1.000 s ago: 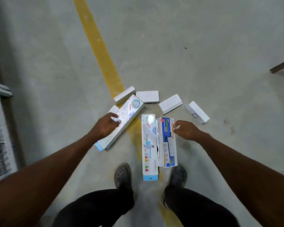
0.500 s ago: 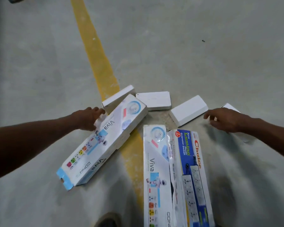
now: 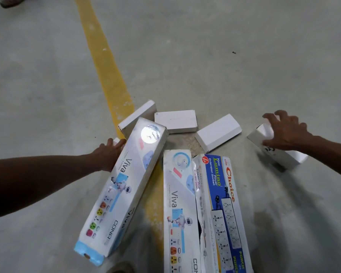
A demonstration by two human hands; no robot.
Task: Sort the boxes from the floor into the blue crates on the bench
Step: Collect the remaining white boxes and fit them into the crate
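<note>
My left hand sits left of the yellow floor line, pressed vs the left long edge of the tilted Viva box. Fingers reach fwd along that edge twd a small white box that's mostly hidden behind hand & Viva box; can't tell if fingers curl round anything, so grip unclear. The tilted Viva box lies diagonally, its near blue end left of the line, its far end crossing over it.

On the line, just beyond that box's far end: an angled white box, touching or nearly touching the Viva box corner. Right of the line: a flat white box, then a slanted white box, apart from each other. Nearer me, right of the line: a 2nd Viva box lying lengthwise, side by side w/ the blue Choice box, edges touching; both run out the bottom of view.

Furthest right of the line: my right hand, fingers spread wide & arched, coming down on top of the far-right white box. Palm & fingertips cover its far end; near end sticks out below my wrist. Looks like contact on top, not a closed grip.

All boxes on the concrete floor. Shoe tip at bottom edge, on the line's left side.
</note>
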